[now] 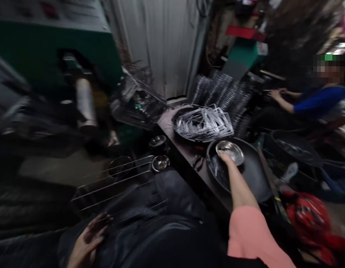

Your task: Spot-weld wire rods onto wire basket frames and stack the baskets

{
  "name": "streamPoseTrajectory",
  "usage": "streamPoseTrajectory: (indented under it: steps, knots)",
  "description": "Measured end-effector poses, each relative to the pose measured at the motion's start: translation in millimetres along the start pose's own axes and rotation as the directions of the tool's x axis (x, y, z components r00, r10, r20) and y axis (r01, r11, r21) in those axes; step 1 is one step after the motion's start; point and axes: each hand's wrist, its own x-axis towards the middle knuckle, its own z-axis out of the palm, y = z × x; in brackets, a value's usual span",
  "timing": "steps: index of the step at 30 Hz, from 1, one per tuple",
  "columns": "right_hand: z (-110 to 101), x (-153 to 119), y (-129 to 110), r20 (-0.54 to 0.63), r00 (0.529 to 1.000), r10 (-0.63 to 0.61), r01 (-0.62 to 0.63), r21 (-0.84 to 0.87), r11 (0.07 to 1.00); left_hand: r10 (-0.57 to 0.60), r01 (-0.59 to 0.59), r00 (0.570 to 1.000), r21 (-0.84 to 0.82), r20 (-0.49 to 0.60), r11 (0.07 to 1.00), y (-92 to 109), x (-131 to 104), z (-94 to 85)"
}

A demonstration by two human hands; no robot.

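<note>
My right hand point(225, 156) reaches over a black round pan point(253, 175) to a shiny metal bowl point(236, 152). Its fingers are at the bowl's left side, apparently inside the rim; blur hides whether they grip anything. At the lower left, my left hand point(91, 240) hovers beside my dark-clad lap, its fingers blackened and loosely spread with nothing in them. A thin metal wire frame point(113, 182) stretches across my lap. Close to its right end stands a small metal bowl point(160, 163) with small bits in it, and another small metal cup point(157, 141) sits behind.
A second pan point(186, 139) holds a heap of flat metal pieces point(206, 123), with stacked wire parts point(220, 89) behind. Pliers point(198, 162) lie on the bench point(168, 124). A green machine point(55, 48) stands left. A person in blue point(320, 100) sits right, near a red bag point(309, 216).
</note>
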Motion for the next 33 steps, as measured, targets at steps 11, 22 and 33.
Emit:
streamPoseTrajectory:
  steps: [11, 22, 33]
  knots:
    - [23, -57, -59, -0.33, 0.88, -0.341, 0.4, 0.131, 0.907, -0.119, 0.115, 0.993, -0.25, -0.001, 0.962, 22, -23, 37.8]
    - [71, -60, -124, 0.131, 0.991, -0.009, 0.038, -0.223, 0.974, -0.287, 0.316, 0.947, -0.591, 0.146, 0.742, 25, -53, 43.3]
    - [82, -57, -123, 0.014, 0.996, 0.084, -0.08, -0.208, 0.975, -0.316, 0.387, 0.92, -0.658, 0.232, 0.646, 24, -55, 39.9]
